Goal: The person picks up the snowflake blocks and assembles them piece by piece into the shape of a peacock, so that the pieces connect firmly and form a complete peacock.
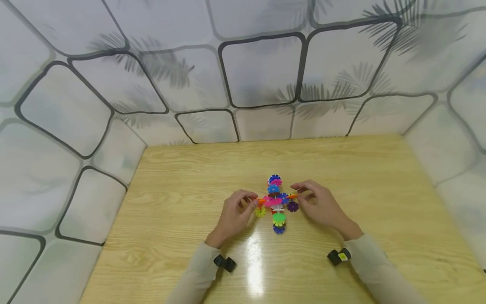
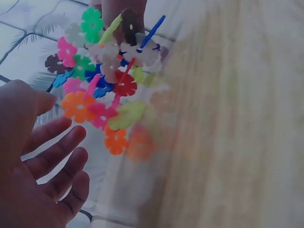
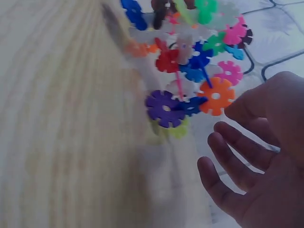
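A cross-shaped build of slotted plastic snowflake discs [image 1: 279, 217] in many colours stands on the wooden table between both hands. At its left arm is my left hand [image 1: 236, 213], fingers loosely bent beside an orange disc [image 2: 78, 107]. In the left wrist view, a small gap shows between thumb and disc. My right hand [image 1: 320, 204] is at the opposite arm, its thumb meeting or nearly meeting the edge of another orange disc [image 3: 216, 96]; its other fingers are spread apart from it. A purple disc [image 3: 165, 109] hangs low on that side. The build's underside is mostly hidden.
The light wooden table [image 1: 182, 177] extends around the build on all sides. A pale curtain [image 1: 262, 71] with dark stone outlines and leaf prints stands behind and beside it. Dark camera mounts are worn on both wrists.
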Available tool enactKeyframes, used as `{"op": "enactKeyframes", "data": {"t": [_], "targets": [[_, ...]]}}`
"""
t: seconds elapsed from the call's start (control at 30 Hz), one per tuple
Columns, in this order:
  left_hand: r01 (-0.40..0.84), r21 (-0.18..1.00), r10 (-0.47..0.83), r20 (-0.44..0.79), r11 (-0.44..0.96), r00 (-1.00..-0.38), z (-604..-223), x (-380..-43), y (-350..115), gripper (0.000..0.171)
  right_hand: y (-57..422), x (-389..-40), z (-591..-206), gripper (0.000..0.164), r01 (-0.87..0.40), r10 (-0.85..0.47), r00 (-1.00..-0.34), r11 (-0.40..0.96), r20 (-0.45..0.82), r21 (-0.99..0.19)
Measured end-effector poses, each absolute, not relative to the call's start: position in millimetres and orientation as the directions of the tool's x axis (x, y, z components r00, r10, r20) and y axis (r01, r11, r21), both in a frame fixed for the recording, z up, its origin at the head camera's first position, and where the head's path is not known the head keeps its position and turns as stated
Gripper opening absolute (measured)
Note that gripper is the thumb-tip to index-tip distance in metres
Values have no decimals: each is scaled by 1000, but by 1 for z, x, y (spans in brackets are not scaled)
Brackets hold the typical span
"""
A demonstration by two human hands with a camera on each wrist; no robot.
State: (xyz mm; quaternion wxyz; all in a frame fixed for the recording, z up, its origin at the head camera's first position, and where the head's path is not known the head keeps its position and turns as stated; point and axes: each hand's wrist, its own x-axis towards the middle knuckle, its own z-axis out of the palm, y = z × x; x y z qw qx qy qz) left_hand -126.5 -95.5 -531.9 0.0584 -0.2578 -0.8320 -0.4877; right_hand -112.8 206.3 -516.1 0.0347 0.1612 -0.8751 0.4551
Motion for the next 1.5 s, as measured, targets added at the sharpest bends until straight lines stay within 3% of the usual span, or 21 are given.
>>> {"op": "enactKeyframes", "data": {"t": [0.2, 0.33, 0.43, 0.63, 0.83, 1.0, 1.17, 1.33, 1.5], "targets": [[525, 726, 392, 369, 445, -842, -515, -135, -100, 30, 212, -117, -502, 36, -347, -235, -937, 562, 257, -751], [606, 442, 452, 409, 662, -793, -502, -140, -98, 61, 212, -117, -494, 45, -386, -215, -917, 693, 336, -609], [596, 215, 472, 432, 774, -768, -494, -140, -96, 84, 212, -115, -489, 60, -404, -223, -887, 799, 404, -445], [541, 38, 481, 411, 840, -775, -491, -132, -101, 83, 215, -108, -488, 93, -408, -286, -842, 892, 458, -193], [497, -55, 479, 376, 866, -793, -499, -122, -112, 111, 223, -97, -496, 111, -371, -294, -873, 918, 390, -137], [482, -51, 467, 357, 874, -809, -502, -119, -116, 121, 227, -93, -499, 126, -352, -287, -889, 926, 356, -134], [484, 14, 459, 294, 875, -838, -502, -119, -116, 119, 226, -94, -503, 126, -344, -285, -906, 926, 312, -153], [554, 291, 489, 269, 780, -830, -506, -120, -108, 92, 218, -96, -508, 92, -369, -291, -910, 893, 295, -258], [597, 534, 517, 312, 599, -797, -512, -116, -95, 44, 200, -93, -507, 51, -325, -255, -946, 764, 201, -557]]}}
